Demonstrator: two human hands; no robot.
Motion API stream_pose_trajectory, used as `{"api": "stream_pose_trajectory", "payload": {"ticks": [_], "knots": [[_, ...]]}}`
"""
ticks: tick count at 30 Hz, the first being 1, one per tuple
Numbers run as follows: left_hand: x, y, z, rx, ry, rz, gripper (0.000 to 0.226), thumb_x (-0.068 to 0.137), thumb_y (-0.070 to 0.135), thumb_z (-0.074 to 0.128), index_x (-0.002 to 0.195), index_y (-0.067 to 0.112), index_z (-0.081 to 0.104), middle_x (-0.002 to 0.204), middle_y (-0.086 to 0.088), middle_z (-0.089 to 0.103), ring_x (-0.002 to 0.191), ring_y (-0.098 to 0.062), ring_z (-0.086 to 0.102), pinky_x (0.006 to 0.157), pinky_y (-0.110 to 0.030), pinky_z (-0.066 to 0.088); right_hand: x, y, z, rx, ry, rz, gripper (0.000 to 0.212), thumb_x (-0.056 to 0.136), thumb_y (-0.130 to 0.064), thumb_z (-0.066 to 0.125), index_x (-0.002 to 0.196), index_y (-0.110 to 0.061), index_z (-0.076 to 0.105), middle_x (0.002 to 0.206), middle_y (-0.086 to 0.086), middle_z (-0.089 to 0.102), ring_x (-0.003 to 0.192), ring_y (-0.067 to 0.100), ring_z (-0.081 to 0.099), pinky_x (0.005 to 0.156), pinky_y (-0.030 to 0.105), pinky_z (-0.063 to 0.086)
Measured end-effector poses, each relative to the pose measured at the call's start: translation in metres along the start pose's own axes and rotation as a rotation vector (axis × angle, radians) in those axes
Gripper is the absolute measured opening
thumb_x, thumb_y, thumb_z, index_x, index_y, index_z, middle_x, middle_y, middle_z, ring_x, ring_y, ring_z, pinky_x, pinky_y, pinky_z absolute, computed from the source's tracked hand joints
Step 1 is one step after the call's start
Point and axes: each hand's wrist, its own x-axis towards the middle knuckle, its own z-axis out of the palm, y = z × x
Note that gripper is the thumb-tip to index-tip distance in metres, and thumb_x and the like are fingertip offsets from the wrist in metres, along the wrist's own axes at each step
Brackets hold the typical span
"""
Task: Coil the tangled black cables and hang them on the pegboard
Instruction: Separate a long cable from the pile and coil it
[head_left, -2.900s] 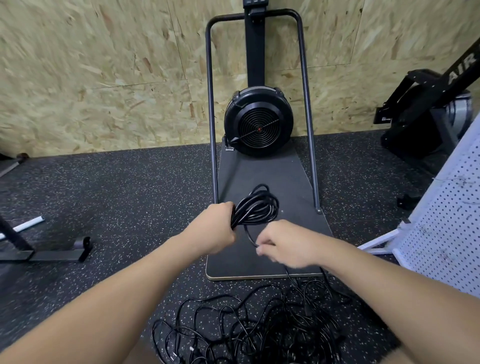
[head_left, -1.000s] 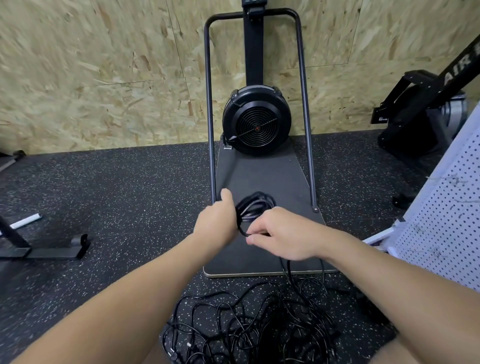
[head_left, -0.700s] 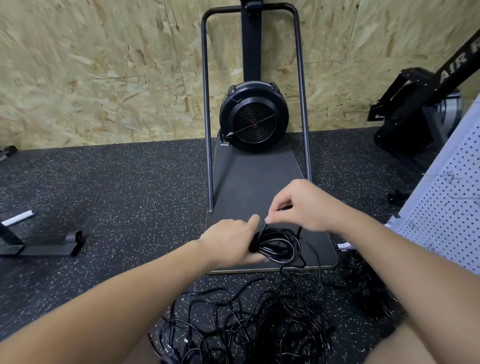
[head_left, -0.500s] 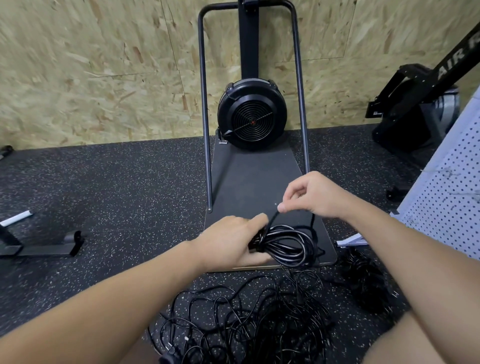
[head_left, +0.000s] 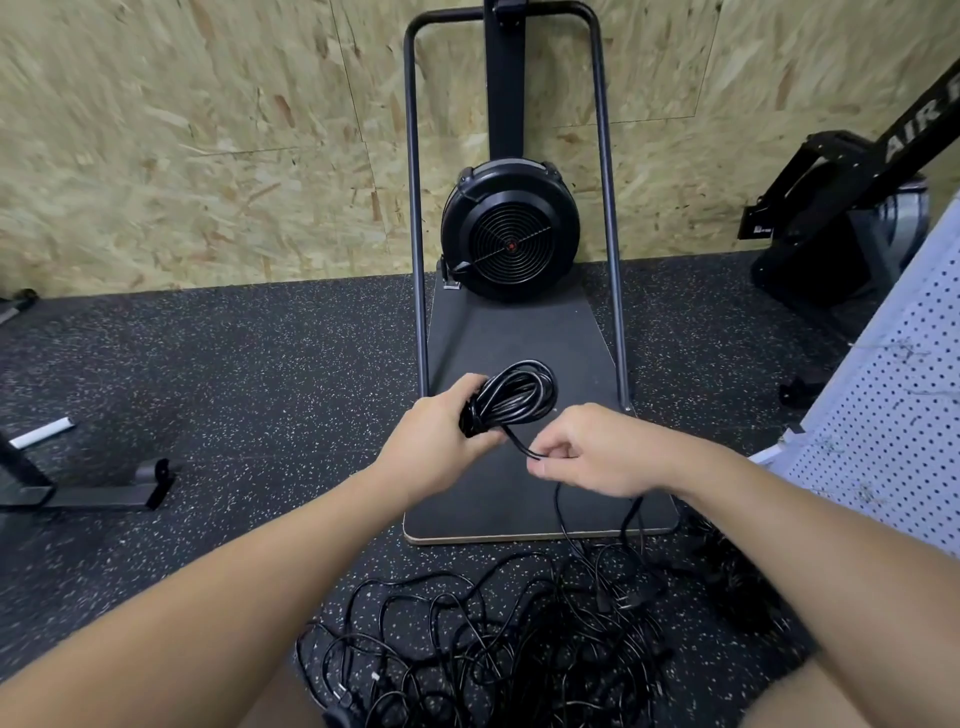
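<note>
My left hand (head_left: 436, 441) is clamped on the coil (head_left: 511, 397), and my right hand (head_left: 592, 451) pinches its loose cable (head_left: 519, 446). One coil is nearly wound. The tangle (head_left: 493, 639) on the near floor (head_left: 208, 395) remains uncoiled. Nothing I can see hangs on the pegboard (head_left: 893, 415), far right, and the fan machine (head_left: 511, 234) stands beyond.

Two hands are in view: the left hand (head_left: 434, 441) and the right hand (head_left: 597, 452). One black coil (head_left: 514, 397) sits in the left fingers (head_left: 470, 387), its loops too bunched to count. One strand (head_left: 522, 447) runs from it to the right fingertips (head_left: 545, 460). Below both sets of fingers lies one tangled pile of cables (head_left: 493, 639); its separate cables cannot be counted. One white pegboard (head_left: 893, 426) stands to the right of the right fingers. One fan machine (head_left: 510, 239) stands beyond the fingers.
</note>
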Motion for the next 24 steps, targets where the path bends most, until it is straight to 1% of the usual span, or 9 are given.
{"api": "stream_pose_trajectory", "payload": {"ticks": [2, 4, 6, 9, 13, 17, 20, 22, 24], "knots": [[0.001, -0.003, 0.002, 0.023, -0.019, -0.055, 0.036, 0.087, 0.044, 0.086, 0.103, 0.034, 0.056, 0.087, 0.012, 0.071, 0.082, -0.02, 0.066, 0.076, -0.037, 0.054, -0.005, -0.01, 0.0, -0.083, 0.024, -0.071, 0.027, 0.107, -0.036, 0.062, 0.087, -0.023, 0.073, 0.074, 0.008, 0.067, 0.068, 0.024, 0.054, 0.063, 0.028, 0.042], [0.003, -0.004, 0.005, 0.074, -0.038, -0.107, 0.039, 0.085, 0.047, 0.087, 0.093, 0.028, 0.053, 0.082, 0.007, 0.068, 0.079, -0.026, 0.065, 0.074, -0.04, 0.056, -0.007, -0.016, -0.002, -0.134, 0.074, -0.125, 0.034, 0.107, -0.036, 0.061, 0.082, -0.014, 0.068, 0.069, 0.01, 0.06, 0.065, 0.024, 0.049, 0.06, 0.031, 0.039], [0.004, -0.003, 0.007, 0.205, -0.044, -0.12, 0.042, 0.085, 0.053, 0.083, 0.092, 0.025, 0.052, 0.086, 0.0, 0.07, 0.083, -0.034, 0.067, 0.071, -0.042, 0.054, -0.009, -0.024, -0.006, -0.148, 0.106, -0.143, 0.039, 0.107, -0.037, 0.063, 0.079, -0.01, 0.065, 0.069, 0.012, 0.058, 0.064, 0.024, 0.045, 0.059, 0.032, 0.038], [0.004, 0.007, 0.009, 0.488, -0.061, -0.056, 0.051, 0.089, 0.066, 0.072, 0.102, 0.021, 0.052, 0.099, -0.009, 0.074, 0.092, -0.042, 0.071, 0.071, -0.041, 0.047, -0.011, -0.03, -0.011, -0.083, 0.115, -0.134, 0.033, 0.103, -0.035, 0.069, 0.075, -0.017, 0.07, 0.068, 0.006, 0.061, 0.06, 0.016, 0.046, 0.06, 0.029, 0.041], [-0.004, 0.019, 0.016, 0.651, -0.125, 0.119, 0.068, 0.087, 0.088, 0.058, 0.1, 0.023, 0.045, 0.098, -0.007, 0.075, 0.09, -0.039, 0.074, 0.069, -0.04, 0.044, -0.008, -0.026, -0.02, 0.068, 0.199, -0.086, 0.025, 0.099, -0.031, 0.076, 0.075, -0.024, 0.079, 0.069, -0.004, 0.071, 0.06, 0.006, 0.054, 0.059, 0.022, 0.042], [-0.015, 0.024, 0.025, 0.659, -0.229, 0.334, 0.07, 0.094, 0.086, 0.048, 0.113, 0.018, 0.051, 0.1, -0.01, 0.076, 0.091, -0.042, 0.073, 0.072, -0.044, 0.051, 0.002, -0.001, -0.027, 0.188, 0.261, -0.018, 0.019, 0.088, -0.035, 0.091, 0.076, -0.022, 0.085, 0.074, -0.003, 0.079, 0.074, 0.021, 0.073, 0.07, 0.034, 0.054], [-0.024, 0.027, 0.025, 0.557, -0.264, 0.509, 0.061, 0.101, 0.078, 0.047, 0.107, 0.017, 0.048, 0.092, -0.006, 0.071, 0.082, -0.039, 0.069, 0.067, -0.043, 0.044, 0.007, 0.024, -0.031, 0.246, 0.278, 0.092, 0.034, 0.071, -0.048, 0.101, 0.071, -0.02, 0.082, 0.072, 0.009, 0.075, 0.065, 0.018, 0.062, 0.067, 0.035, 0.045], [-0.027, 0.028, 0.019, 0.483, -0.255, 0.568, 0.057, 0.103, 0.075, 0.048, 0.105, 0.018, 0.044, 0.086, -0.002, 0.066, 0.075, -0.036, 0.064, 0.063, -0.041, 0.035, 0.007, 0.035, -0.032, 0.294, 0.254, 0.125, 0.038, 0.07, -0.049, 0.101, 0.073, -0.016, 0.082, 0.078, 0.019, 0.073, 0.066, 0.013, 0.056, 0.07, 0.034, 0.041], [-0.026, 0.029, 0.012, 0.429, -0.207, 0.577, 0.057, 0.104, 0.074, 0.047, 0.113, 0.019, 0.045, 0.086, -0.001, 0.066, 0.074, -0.035, 0.063, 0.063, -0.042, 0.034, 0.005, 0.044, -0.031, 0.402, 0.247, 0.136, 0.032, 0.075, -0.042, 0.1, 0.08, -0.014, 0.084, 0.086, 0.023, 0.076, 0.073, 0.013, 0.061, 0.078, 0.035, 0.046]]}}
